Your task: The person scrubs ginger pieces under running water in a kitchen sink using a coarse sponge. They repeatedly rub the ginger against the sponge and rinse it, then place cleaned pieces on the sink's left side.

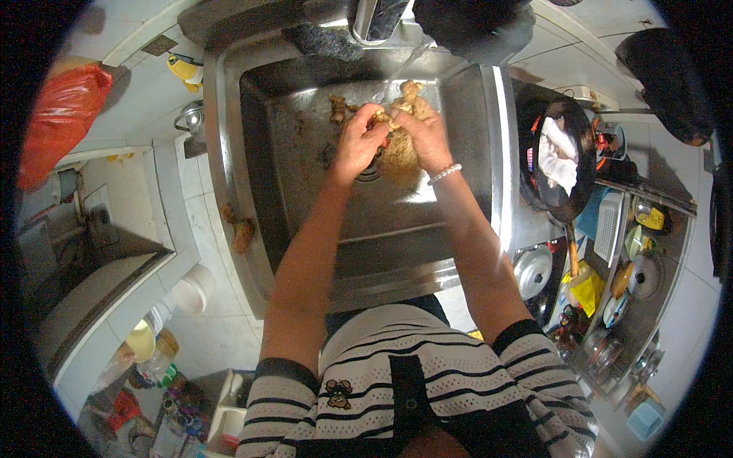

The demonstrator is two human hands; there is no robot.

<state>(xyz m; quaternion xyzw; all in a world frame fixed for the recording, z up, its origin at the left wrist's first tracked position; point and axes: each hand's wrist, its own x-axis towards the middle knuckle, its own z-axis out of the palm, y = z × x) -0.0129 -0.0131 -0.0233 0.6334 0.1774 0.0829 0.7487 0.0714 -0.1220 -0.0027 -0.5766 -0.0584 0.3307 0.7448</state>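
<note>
Both my hands are over the stainless steel sink basin (303,212). The fingers of my left hand (361,140) pinch a knobbly, pale brown root (410,94) that looks like ginger, at its left end. My right hand (424,137) grips the same root from the right; whether it is one piece or two between the fingers I cannot tell. A smaller brown piece (340,109) lies on the basin floor beyond my left hand. Thin water streams from the faucet (375,20) just past the root. Below my hands, the drain (367,170) is partly hidden.
Another brown root piece (241,235) rests on the sink's left rim. To the right stands a dark wok (558,203) with a white item in it and its handle (572,252) towards me. A metal lid (532,272) is below it. A red plastic bag (69,120) hangs at left.
</note>
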